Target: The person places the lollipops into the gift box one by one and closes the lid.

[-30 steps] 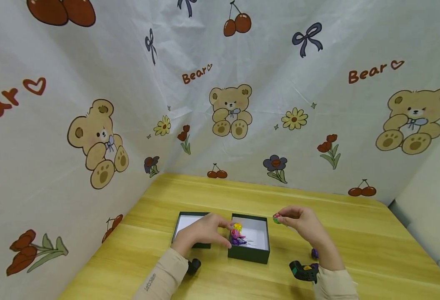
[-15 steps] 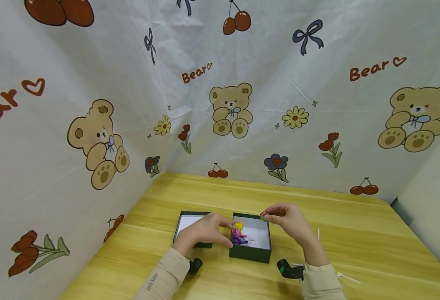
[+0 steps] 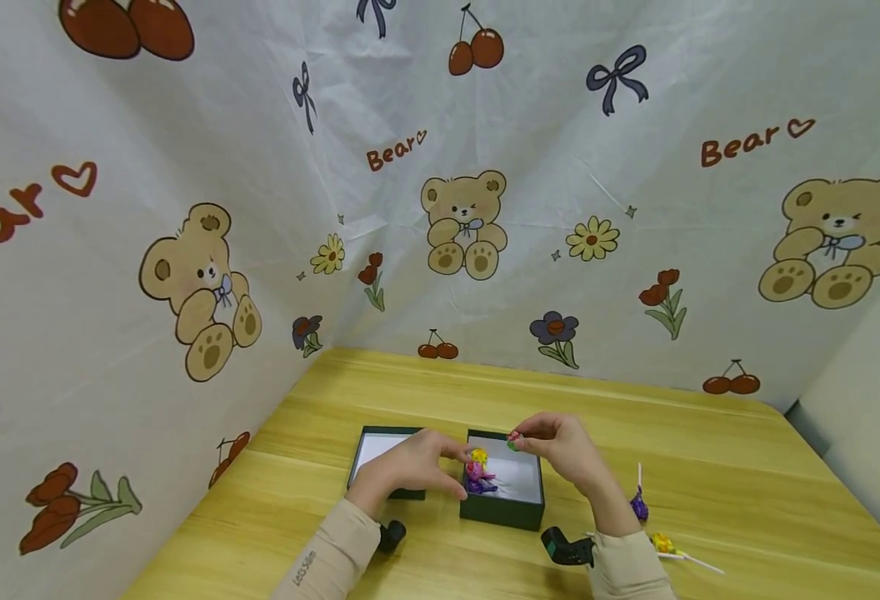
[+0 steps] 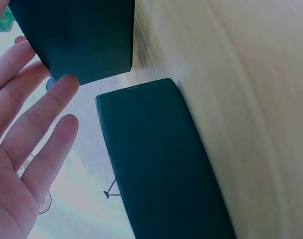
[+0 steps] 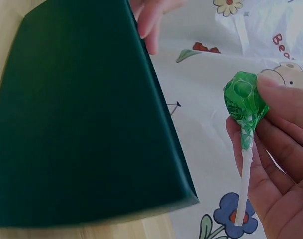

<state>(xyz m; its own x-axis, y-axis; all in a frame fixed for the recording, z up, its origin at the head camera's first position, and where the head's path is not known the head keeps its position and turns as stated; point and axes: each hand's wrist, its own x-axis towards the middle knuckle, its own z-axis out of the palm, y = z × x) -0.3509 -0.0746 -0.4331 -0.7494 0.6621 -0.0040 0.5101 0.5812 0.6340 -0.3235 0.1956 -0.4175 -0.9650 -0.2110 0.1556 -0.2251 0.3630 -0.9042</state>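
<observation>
My right hand (image 3: 563,447) pinches a lollipop (image 5: 245,99) by its wrapped head, above the back right of the dark green box (image 3: 503,512). Its wrapper looks green in the right wrist view, red and green in the head view; the white stick hangs free. At the box's left side is my left hand (image 3: 419,462), thumb and forefinger apart, fingers loosely extended and seemingly touching the wall. Inside, yellow, pink and purple lollipops (image 3: 476,468) lie along the left, sticks pointing right.
A second green-edged tray (image 3: 374,443) with a white inside, perhaps the lid, sits to the left, partly behind my left hand. A purple lollipop (image 3: 639,506) and a yellow lollipop (image 3: 663,543) lie on the wooden table (image 3: 755,483) at right. A printed cloth (image 3: 380,192) hangs behind.
My right hand has carried the lollipop left, from beside the box to over its back right. The loose lollipops at right show more. My left hand has stayed at the box.
</observation>
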